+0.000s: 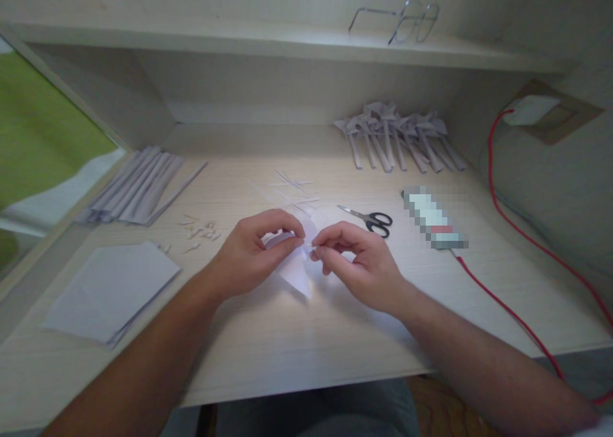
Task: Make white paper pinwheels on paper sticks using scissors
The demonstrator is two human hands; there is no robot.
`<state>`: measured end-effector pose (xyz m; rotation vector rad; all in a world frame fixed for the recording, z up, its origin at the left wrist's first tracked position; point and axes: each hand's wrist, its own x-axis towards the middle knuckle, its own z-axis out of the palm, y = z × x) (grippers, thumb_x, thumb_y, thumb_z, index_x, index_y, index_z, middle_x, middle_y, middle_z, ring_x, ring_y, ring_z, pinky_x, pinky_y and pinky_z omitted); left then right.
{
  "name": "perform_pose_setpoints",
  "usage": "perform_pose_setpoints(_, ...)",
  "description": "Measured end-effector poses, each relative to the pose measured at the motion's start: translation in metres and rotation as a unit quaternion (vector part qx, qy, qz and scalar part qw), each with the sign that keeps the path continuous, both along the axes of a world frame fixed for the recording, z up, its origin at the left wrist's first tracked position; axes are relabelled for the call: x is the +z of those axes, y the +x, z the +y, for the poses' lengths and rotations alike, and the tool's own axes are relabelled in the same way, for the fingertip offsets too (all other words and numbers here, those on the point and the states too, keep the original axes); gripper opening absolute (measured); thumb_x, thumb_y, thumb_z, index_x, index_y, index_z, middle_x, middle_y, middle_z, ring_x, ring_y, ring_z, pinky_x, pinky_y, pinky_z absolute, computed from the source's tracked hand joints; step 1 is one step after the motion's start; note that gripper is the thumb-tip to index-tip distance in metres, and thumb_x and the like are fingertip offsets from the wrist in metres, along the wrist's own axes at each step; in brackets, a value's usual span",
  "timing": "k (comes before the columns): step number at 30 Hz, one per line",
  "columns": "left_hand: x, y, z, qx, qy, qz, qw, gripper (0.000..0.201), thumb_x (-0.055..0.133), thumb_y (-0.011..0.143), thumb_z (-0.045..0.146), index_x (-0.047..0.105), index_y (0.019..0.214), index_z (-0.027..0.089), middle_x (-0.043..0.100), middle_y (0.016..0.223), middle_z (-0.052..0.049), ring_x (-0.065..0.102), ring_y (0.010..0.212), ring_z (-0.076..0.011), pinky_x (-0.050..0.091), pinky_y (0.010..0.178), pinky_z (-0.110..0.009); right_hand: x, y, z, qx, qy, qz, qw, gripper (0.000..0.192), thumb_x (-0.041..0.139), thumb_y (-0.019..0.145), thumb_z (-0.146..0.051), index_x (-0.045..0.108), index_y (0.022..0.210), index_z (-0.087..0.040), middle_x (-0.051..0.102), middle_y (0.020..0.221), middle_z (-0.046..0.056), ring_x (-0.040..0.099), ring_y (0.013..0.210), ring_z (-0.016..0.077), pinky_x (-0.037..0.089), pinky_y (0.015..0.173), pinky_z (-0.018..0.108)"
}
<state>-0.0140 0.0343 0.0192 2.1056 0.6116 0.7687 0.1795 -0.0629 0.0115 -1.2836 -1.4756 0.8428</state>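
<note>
A white paper pinwheel [295,276], its blades partly folded in, is held above the middle of the desk. My left hand [261,248] is closed on it, thumb and forefinger pinching near its centre. Right beside those fingertips, my right hand [357,261] is closed in a pinch at the pinwheel's centre. What sits between its fingertips is too small and hidden to name. Just beyond the hands lie several thin white paper strips [290,181]. Black-handled scissors [368,220] rest past my right hand, and small twisted paper bits [201,231] are scattered left of my left hand.
Square paper sheets [112,290] are stacked at the left, below rolled paper sticks [136,184]. Finished pinwheels [393,133] lie at the back right. A phone [433,216] with a red cable [507,315] is on the right. Eyeglasses [407,20] sit on the shelf [239,44].
</note>
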Motion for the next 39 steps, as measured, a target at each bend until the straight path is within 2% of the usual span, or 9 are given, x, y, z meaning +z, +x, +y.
perform_pose_setpoints(8, 0.001, -0.003, 0.002, -0.007, -0.048, -0.020, 0.999, 0.004, 0.070, 0.089, 0.021, 0.074, 0.089, 0.021, 0.074, 0.089, -0.003, 0.066, 0.085, -0.0175, 0.050, 0.081, -0.031, 0.006, 0.002, 0.002, 0.024, -0.054, 0.126, 0.990, 0.006, 0.066, 0.087, -0.018, 0.070, 0.091, -0.018, 0.073, 0.078, 0.002, 0.063, 0.060, 0.0121, 0.051, 0.057, 0.026)
perform_pose_setpoints(18, -0.002, -0.004, 0.000, -0.033, -0.067, -0.070, 0.995, 0.011, 0.069, 0.090, 0.015, 0.075, 0.093, 0.023, 0.073, 0.091, -0.004, 0.067, 0.088, -0.0186, 0.049, 0.084, -0.035, 0.011, -0.001, 0.000, 0.025, -0.055, 0.098, 0.993, 0.007, 0.067, 0.085, -0.018, 0.072, 0.090, -0.018, 0.069, 0.074, -0.001, 0.056, 0.055, 0.0095, 0.045, 0.049, 0.023)
perform_pose_setpoints(24, -0.002, -0.002, -0.002, -0.018, -0.057, -0.080, 0.995, 0.010, 0.068, 0.090, 0.015, 0.073, 0.090, 0.023, 0.073, 0.089, -0.003, 0.066, 0.085, -0.0182, 0.050, 0.082, -0.035, 0.010, -0.001, 0.000, 0.022, -0.055, 0.109, 0.992, 0.006, 0.067, 0.085, -0.019, 0.071, 0.090, -0.018, 0.072, 0.078, 0.001, 0.056, 0.055, 0.0100, 0.043, 0.049, 0.024)
perform_pose_setpoints(29, -0.002, -0.001, -0.002, -0.028, -0.056, -0.066, 0.996, 0.011, 0.066, 0.091, 0.014, 0.072, 0.091, 0.023, 0.072, 0.089, -0.003, 0.066, 0.085, -0.0175, 0.049, 0.081, -0.034, 0.009, -0.001, 0.000, 0.024, -0.052, 0.111, 0.992, 0.006, 0.067, 0.086, -0.019, 0.072, 0.090, -0.018, 0.070, 0.076, 0.001, 0.056, 0.055, 0.0104, 0.042, 0.049, 0.025)
perform_pose_setpoints(39, 0.001, 0.002, -0.007, -0.001, -0.051, -0.050, 0.997, 0.010, 0.068, 0.087, 0.013, 0.073, 0.088, 0.021, 0.072, 0.087, -0.002, 0.066, 0.083, -0.0170, 0.048, 0.079, -0.032, 0.008, -0.002, 0.000, 0.005, -0.043, 0.074, 0.996, 0.006, 0.068, 0.087, -0.017, 0.073, 0.090, -0.018, 0.069, 0.076, 0.000, 0.057, 0.056, 0.0101, 0.043, 0.051, 0.024)
